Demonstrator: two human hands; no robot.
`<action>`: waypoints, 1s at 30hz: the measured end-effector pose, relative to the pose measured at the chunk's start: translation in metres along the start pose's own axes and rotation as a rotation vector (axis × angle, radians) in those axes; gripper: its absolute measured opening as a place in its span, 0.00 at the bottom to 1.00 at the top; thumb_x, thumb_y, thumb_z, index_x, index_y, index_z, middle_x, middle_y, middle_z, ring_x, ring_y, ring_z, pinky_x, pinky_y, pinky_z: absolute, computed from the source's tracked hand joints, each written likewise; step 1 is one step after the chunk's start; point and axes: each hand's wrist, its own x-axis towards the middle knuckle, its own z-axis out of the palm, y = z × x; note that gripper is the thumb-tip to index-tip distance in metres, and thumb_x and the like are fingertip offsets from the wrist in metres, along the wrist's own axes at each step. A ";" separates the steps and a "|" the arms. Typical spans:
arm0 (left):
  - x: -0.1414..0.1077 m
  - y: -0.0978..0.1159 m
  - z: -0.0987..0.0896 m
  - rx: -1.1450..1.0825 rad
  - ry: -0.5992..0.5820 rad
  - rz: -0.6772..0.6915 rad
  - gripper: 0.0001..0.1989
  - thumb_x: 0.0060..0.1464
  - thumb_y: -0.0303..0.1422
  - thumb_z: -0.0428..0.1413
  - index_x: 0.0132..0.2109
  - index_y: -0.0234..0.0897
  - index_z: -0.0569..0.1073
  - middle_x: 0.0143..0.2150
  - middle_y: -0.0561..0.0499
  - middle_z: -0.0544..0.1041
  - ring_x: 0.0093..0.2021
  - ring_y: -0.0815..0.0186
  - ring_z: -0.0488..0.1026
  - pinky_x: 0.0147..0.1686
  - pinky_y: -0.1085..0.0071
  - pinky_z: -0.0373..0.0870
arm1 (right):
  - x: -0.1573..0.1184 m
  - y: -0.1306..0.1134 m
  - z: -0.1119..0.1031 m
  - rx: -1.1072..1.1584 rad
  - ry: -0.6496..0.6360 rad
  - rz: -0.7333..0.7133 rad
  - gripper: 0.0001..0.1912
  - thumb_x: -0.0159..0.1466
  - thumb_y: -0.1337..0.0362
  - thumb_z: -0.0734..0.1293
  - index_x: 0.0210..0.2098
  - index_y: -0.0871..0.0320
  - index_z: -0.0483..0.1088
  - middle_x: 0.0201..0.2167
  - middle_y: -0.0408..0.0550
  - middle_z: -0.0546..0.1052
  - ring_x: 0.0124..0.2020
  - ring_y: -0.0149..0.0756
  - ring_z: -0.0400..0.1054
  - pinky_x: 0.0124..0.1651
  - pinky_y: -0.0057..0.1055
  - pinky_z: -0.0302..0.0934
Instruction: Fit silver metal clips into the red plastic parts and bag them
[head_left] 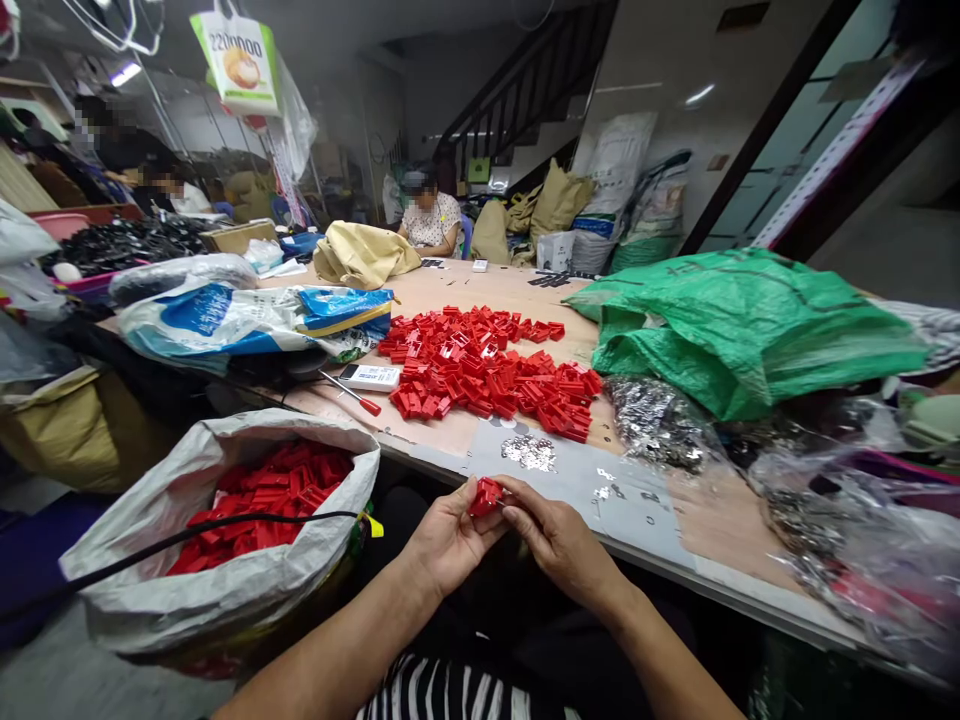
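A small red plastic part (486,497) is held in my left hand (446,545), its thumb and fingers closed around it, just over the table's front edge. My right hand (562,545) meets it from the right, thumb and forefinger pinched together at the part's side. Whatever those fingertips hold is too small to make out. Beyond my hands lies a broad heap of similar red parts (487,370). Nearer, a small pile of shiny metal pieces (529,453) rests on a grey sheet (637,505), with a few loose ones to its right.
An open white sack (360,450) of red parts stands at left, a black cord (187,535) crossing it. A red-handled screwdriver (367,405) and a white rectangular item (371,377) lie left of the heap. A green sack (720,320) covers the right side. A person (435,220) sits opposite.
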 end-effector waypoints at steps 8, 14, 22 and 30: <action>-0.006 0.009 -0.003 -0.057 -0.037 0.037 0.11 0.61 0.29 0.51 0.36 0.26 0.74 0.34 0.41 0.81 0.37 0.60 0.80 0.53 0.58 0.69 | 0.019 -0.003 0.011 0.110 0.070 0.001 0.17 0.70 0.56 0.54 0.49 0.53 0.70 0.39 0.46 0.78 0.35 0.36 0.72 0.39 0.29 0.64; -0.008 0.022 -0.016 -0.060 -0.049 0.086 0.10 0.59 0.31 0.53 0.37 0.27 0.74 0.35 0.43 0.81 0.36 0.61 0.79 0.53 0.58 0.68 | 0.041 -0.019 0.015 0.346 -0.038 0.039 0.16 0.70 0.54 0.55 0.43 0.56 0.70 0.34 0.43 0.75 0.34 0.33 0.68 0.39 0.26 0.62; -0.018 0.043 -0.044 -0.120 -0.198 0.197 0.21 0.57 0.49 0.50 0.50 0.42 0.71 0.52 0.47 0.75 0.55 0.58 0.69 0.55 0.57 0.63 | 0.081 -0.066 0.040 0.404 -0.177 -0.042 0.08 0.68 0.59 0.60 0.37 0.57 0.66 0.28 0.41 0.71 0.29 0.30 0.66 0.33 0.24 0.60; -0.003 0.024 -0.106 -0.105 0.030 0.138 0.29 0.54 0.51 0.51 0.60 0.48 0.62 0.51 0.46 0.73 0.50 0.57 0.71 0.53 0.55 0.63 | 0.137 -0.091 0.079 0.383 -0.234 -0.243 0.21 0.64 0.65 0.65 0.56 0.52 0.63 0.48 0.46 0.74 0.40 0.33 0.69 0.42 0.27 0.62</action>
